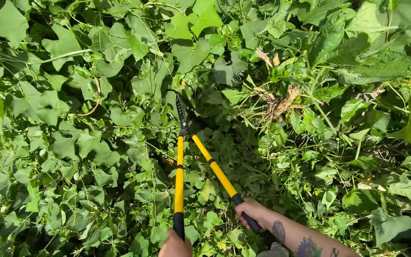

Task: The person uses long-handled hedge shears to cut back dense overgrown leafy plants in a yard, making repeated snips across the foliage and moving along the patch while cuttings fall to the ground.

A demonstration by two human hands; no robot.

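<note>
Long-handled hedge shears w/ yellow-and-black handles point(186, 162) are held low-centre, both grips clasped: left hand point(174, 245) on left handle, right hand point(253, 212) on right. Dark blades point(181, 112) are buried in dense green vine leaves point(72, 119).

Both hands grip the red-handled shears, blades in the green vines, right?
Not quite: the head view shows the shears have yellow handles with black grips, not red. The left hand and right hand both grip them, blades in the green vines.

Left hand point(174, 245), right hand point(251, 212), gripping yellow-handled shears point(182, 124), leafy vines point(72, 119)
</note>
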